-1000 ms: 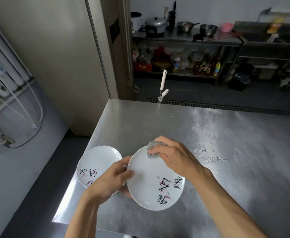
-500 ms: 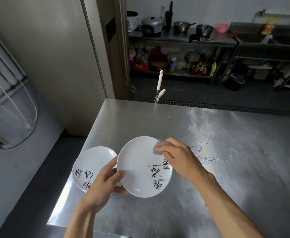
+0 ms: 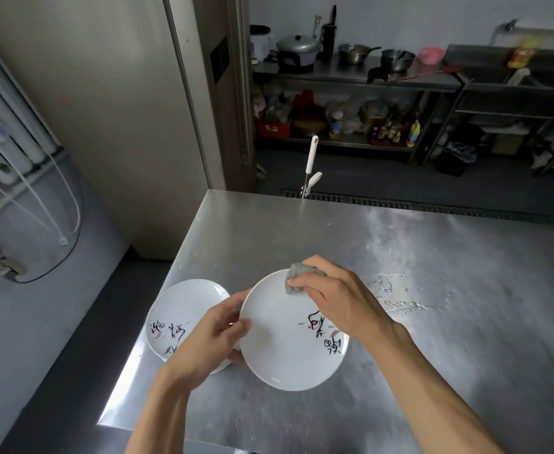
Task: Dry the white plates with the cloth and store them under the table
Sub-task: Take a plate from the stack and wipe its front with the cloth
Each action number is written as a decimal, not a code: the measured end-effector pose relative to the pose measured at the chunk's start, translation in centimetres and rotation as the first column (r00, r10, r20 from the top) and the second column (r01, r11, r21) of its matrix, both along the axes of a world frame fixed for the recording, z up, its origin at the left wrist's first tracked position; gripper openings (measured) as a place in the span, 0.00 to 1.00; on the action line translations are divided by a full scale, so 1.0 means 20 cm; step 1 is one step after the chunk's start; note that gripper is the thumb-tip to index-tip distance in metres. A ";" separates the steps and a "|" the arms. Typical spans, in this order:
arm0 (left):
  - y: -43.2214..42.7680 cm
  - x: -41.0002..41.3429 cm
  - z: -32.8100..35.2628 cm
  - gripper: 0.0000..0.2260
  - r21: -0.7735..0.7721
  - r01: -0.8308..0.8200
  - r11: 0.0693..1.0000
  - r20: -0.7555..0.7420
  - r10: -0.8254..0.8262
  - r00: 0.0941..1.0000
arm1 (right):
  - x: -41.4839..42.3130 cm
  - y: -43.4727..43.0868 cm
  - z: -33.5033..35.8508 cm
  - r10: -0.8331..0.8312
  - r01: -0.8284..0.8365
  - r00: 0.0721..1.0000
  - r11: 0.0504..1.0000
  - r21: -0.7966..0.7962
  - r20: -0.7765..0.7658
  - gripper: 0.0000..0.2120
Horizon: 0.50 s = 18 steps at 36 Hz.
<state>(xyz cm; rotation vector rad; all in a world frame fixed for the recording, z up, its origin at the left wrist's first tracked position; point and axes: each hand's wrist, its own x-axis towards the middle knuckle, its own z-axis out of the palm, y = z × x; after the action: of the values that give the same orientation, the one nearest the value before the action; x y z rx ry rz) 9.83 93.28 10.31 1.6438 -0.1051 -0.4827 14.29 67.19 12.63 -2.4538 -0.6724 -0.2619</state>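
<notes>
Reaches in from the bottom edge with both bare forearms. Grips the left rim of a white plate [image 3: 282, 352] with the left hand [image 3: 210, 339]: thumb curled over the face, fingers tucked beneath. Holds that plate face up above the steel table [image 3: 449, 371], between the two hands, with black brush writing and pink marks on its right half. Presses a small grey cloth [image 3: 297, 279] against the plate's far edge with the right hand [image 3: 341, 299], fingers curled round the wad, wrist lying across the writing.

Shows a second white plate [image 3: 184, 306] just left of the held one, flat on the table near its left corner, partly hidden by the left hand and bearing the same kind of writing on its near side. Cannot tell whether more plates lie under it. Shows a patch of water droplets [image 3: 400, 301] on the tabletop just right of the right hand.

Past the far table edge, takes in a white mop handle [image 3: 311, 155] standing upright and a floor drain grate [image 3: 400, 203] running behind it. Farthest off, takes in a steel shelf rack [image 3: 433, 82] against the back wall, with pots [image 3: 297, 49] and a pink bowl [image 3: 432, 55] on top and bottles [image 3: 390, 132] on the lower shelf. Takes in also a dark bin [image 3: 454, 158] on the floor to the right. At far left, picks out white pipes [image 3: 7, 139] on the wall.
</notes>
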 end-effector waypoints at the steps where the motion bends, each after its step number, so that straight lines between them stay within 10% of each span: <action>1: 0.01 -0.01 -0.01 0.22 0.005 -0.012 1.000 0.007 0.012 1.000 | 0.00 0.00 0.00 -0.004 0.004 1.000 1.000 0.006 0.008 0.16; 18: 0.06 -0.04 -0.08 0.24 -0.094 -0.194 0.977 0.041 0.198 0.979 | 0.00 -0.04 -0.06 -0.148 0.156 0.985 0.984 0.085 -0.088 0.15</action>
<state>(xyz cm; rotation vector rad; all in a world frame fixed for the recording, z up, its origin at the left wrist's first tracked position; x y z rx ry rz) 9.05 94.41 8.66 1.5594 -0.0011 -0.2822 14.21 66.37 11.38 -2.4167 -0.4296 -0.2453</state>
